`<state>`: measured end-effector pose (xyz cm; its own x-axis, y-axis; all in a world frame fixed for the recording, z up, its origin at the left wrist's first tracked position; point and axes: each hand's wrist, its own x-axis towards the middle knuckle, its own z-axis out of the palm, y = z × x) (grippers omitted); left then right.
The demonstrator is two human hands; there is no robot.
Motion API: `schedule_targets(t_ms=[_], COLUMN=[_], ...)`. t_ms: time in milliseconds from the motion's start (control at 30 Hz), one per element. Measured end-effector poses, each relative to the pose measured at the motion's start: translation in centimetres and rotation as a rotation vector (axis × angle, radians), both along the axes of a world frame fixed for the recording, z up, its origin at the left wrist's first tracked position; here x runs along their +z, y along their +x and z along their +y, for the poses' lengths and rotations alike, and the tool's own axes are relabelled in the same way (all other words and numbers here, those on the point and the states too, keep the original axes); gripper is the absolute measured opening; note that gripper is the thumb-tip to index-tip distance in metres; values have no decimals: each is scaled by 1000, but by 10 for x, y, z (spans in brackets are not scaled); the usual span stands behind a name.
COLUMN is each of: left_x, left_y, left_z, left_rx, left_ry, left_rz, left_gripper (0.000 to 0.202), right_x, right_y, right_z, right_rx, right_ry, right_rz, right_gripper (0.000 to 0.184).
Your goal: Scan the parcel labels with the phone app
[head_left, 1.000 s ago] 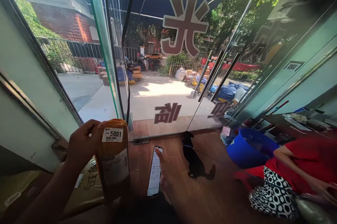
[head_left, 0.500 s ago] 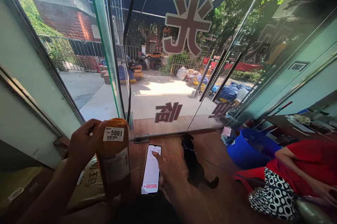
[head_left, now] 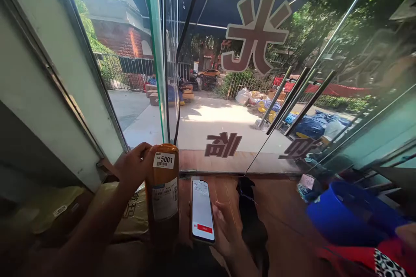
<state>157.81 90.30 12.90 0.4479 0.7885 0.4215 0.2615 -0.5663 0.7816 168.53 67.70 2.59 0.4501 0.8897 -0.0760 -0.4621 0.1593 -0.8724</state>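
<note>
Your left fingers (head_left: 143, 158) clasp the top of an orange parcel (head_left: 162, 192), upright at lower centre of the frame, its white label (head_left: 164, 160) reading 5001. Your right hand (head_left: 227, 229) grips a phone (head_left: 202, 210) just right of the parcel, screen lit. A black dog (head_left: 251, 220) lies on the floor (head_left: 286, 212) beside it.
</note>
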Motion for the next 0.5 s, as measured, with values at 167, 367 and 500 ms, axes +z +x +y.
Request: schedule_targets(t_ms=[167,367,500], left_x=[0,3,5], left_y=[0,2,2], left_z=[4,7,6], left_rx=[-38,-46,-51], left_ry=[-37,-42,-54], left_rz=[-13,-10,-17], left_gripper=[33,33,31], right_x=[4,1,0], right_y=[-5,-11,-13], right_z=[-9,-13,-17], right_rx=[92,86,136], right_ry=[84,71,91], right_rz=[367,381,352], right_gripper=[38,42,59])
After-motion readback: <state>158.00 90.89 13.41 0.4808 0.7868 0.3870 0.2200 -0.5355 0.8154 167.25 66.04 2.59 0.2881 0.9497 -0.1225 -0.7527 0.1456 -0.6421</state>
